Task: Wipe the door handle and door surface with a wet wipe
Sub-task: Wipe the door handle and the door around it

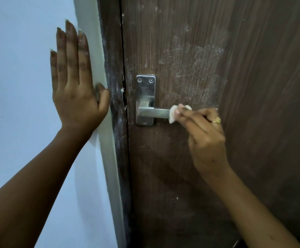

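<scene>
One door handle (153,113), one wet wipe (172,113), two hands: right (203,138), left (75,90).

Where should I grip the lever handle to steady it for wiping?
Probably grip the bare stretch of the lever handle near its pivot, coming from below: the bar lies horizontal, and the right hand already presses the wet wipe over its free end. The left hand lies flat on the wall.

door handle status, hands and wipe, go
Right hand pinching wet wipe against door handle lever. Left hand flat on wall, empty. White smudges on door above handle. Nothing in the way.
</scene>
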{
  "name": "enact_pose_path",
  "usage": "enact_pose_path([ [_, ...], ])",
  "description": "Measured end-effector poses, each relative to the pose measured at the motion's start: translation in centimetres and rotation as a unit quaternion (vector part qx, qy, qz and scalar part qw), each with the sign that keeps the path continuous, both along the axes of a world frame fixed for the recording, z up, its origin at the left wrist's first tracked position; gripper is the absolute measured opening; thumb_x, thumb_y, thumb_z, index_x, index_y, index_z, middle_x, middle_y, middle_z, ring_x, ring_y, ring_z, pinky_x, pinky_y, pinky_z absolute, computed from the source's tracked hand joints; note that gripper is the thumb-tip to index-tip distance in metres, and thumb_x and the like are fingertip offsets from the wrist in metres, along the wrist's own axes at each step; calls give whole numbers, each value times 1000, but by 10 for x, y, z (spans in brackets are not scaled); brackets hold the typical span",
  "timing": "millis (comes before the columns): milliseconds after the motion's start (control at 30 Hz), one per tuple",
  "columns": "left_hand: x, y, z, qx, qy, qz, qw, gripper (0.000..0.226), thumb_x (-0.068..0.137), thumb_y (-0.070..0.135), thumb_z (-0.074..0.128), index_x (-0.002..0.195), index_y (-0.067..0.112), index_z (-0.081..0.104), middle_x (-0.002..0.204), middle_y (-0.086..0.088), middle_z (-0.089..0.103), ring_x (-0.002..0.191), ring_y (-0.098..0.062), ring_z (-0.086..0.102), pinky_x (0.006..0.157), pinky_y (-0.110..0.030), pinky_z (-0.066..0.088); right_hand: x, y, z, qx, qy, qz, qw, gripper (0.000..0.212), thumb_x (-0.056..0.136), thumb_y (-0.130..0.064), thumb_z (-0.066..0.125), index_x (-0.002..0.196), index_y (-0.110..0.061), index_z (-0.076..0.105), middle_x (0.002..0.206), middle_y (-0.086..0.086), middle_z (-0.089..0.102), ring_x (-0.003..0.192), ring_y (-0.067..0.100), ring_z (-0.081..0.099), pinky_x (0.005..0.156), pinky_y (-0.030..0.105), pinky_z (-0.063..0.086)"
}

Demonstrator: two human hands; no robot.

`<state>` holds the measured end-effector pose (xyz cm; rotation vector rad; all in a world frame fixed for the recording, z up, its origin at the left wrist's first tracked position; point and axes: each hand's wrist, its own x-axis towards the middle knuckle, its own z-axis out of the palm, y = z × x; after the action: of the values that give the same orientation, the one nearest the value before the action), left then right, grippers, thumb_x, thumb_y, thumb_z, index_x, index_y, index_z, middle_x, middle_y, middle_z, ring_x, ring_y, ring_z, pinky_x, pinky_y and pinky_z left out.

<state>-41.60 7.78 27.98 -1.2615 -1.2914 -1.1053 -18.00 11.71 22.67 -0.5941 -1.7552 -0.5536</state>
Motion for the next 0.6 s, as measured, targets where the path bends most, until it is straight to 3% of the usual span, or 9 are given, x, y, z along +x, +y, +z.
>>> enact_pose_path([
  [167,-2,2,0,2,5,7,1000,74,78,9,55,145,-5,25,151,-28,27,141,-37,19,120,-35,5,-17,-13,-3,-31,110,-23,993,24,87,2,49,95,3,71,95,13,73,93,28,64,85,38,50],
  [333,-2,2,1,-4,10,3,1000,77,76,9,54,146,-4,23,151,-28,25,142,-39,18,121,-38,7,-71,-28,26,-112,21,28,993,25,77,-2,53,93,-2,72,90,9,74,83,24,66,76,31,49],
  [500,-1,1,1,-11,11,2,1000,79,75,9,55,147,-3,23,152,-27,25,144,-38,18,121,-43,11,-35,-22,31,-188,18,49,981,33,73,15,61,97,-5,72,92,8,73,85,21,60,78,37,53],
  [600,-2,1,1,-6,10,0,1000,78,75,10,54,147,-2,24,153,-25,25,144,-35,17,121,-42,11,-17,-19,45,-167,6,67,984,25,73,9,60,86,-6,75,81,2,74,76,11,46,74,10,37],
])
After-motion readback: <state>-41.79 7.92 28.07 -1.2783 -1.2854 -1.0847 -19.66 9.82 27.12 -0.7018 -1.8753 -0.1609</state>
